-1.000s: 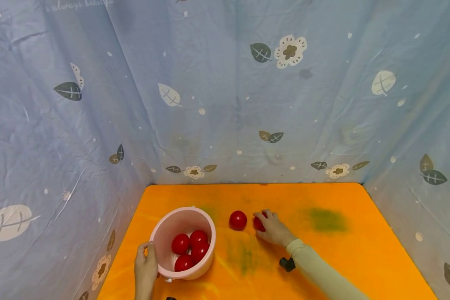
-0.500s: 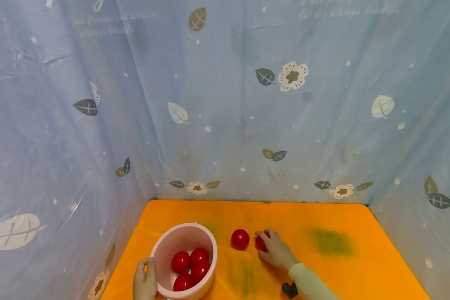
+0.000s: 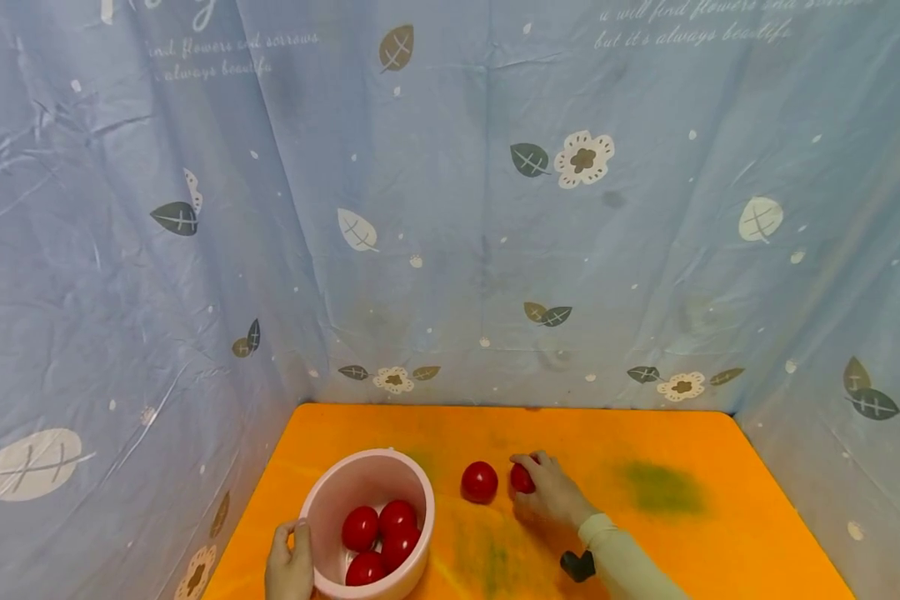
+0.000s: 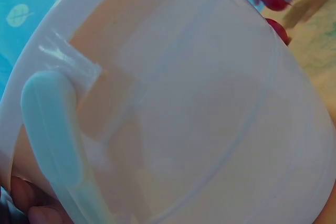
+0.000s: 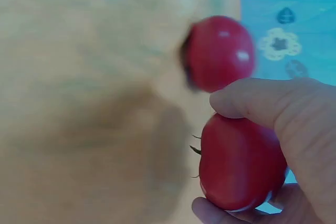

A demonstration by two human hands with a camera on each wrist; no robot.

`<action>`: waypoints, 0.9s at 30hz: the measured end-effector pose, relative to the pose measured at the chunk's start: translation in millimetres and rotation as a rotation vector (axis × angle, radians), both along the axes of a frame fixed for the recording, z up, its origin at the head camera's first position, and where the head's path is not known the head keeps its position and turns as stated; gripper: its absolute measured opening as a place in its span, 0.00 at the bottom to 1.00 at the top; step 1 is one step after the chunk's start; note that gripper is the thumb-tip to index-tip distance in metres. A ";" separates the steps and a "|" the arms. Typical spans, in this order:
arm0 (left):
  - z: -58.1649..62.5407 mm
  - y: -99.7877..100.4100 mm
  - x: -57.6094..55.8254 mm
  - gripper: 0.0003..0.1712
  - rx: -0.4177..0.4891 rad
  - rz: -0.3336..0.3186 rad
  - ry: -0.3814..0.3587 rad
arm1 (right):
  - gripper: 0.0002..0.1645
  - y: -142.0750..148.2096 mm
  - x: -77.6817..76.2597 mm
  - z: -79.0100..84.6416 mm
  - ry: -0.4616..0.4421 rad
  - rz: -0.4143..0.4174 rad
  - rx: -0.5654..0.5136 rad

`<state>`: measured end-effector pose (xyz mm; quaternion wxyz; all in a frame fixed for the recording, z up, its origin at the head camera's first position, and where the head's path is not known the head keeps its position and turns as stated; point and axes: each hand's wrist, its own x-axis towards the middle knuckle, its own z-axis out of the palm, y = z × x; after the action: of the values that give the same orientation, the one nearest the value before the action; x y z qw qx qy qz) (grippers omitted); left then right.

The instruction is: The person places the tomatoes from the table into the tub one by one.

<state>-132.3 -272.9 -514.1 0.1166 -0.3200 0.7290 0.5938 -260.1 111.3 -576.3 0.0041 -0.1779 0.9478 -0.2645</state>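
Observation:
My left hand (image 3: 289,563) grips the rim of a pink bucket (image 3: 375,479) at its left side. Several red tomatoes (image 3: 360,528) lie inside on the bottom. The bucket's outer wall and pale handle (image 4: 55,129) fill the left wrist view, with fingertips just showing at the lower left corner. To the right of the bucket, my right hand (image 3: 557,493) holds a tomato (image 5: 239,161) between thumb and fingers, close over the table; thin green sepals point away from the palm. Another tomato (image 3: 480,482) rests on the table just left of that hand.
A table with an orange top (image 3: 690,550) carries everything, with greenish stains on it. A blue patterned curtain (image 3: 450,208) encloses the back and both sides. Something small and black (image 3: 577,567) shows beside the right sleeve.
The head view has tilted up, so the table and everything on it sit lower in the picture. My right hand stays at its tomato with slightly shifted fingers; the left keeps hold of the bucket.

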 end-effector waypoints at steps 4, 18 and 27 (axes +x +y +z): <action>0.5 -1.1 0.1 0.53 -0.003 0.001 0.014 | 0.38 -3.8 -11.1 24.8 0.003 -0.009 -0.022; -0.7 -1.8 0.5 0.52 0.018 -0.009 0.058 | 0.40 -39.6 -41.3 119.9 0.098 0.009 -0.037; -0.5 -3.4 0.8 0.49 -0.010 -0.002 0.088 | 0.40 -98.7 -37.4 174.9 0.019 0.203 -0.178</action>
<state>-131.5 -276.2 -514.6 0.0832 -0.2934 0.7367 0.6035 -297.5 12.6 -401.4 0.0062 -0.2753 0.8977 -0.3439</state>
